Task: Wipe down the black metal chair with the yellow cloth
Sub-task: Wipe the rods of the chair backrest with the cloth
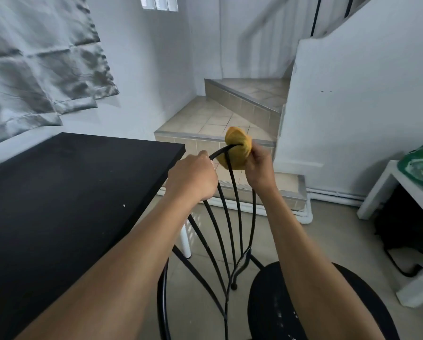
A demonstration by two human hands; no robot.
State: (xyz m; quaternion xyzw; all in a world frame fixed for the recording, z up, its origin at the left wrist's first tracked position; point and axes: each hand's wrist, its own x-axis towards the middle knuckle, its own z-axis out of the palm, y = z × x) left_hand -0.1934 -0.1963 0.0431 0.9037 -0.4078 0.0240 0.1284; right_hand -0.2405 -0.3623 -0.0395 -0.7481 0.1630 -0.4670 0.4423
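Note:
The black metal chair point(238, 217) stands below me, its curved rod backrest rising toward my hands and its round seat point(271, 305) at the lower right. My left hand point(193, 177) is closed around the top rail of the backrest. My right hand point(260, 165) grips the bunched yellow cloth point(237, 148), which is wrapped over the top rail just right of my left hand.
A black tabletop point(70, 192) with a white leg fills the left side, close beside the chair. Tiled steps point(230, 123) rise ahead. A white side table point(401, 190) with a green bag on it stands at the right, dark items beneath.

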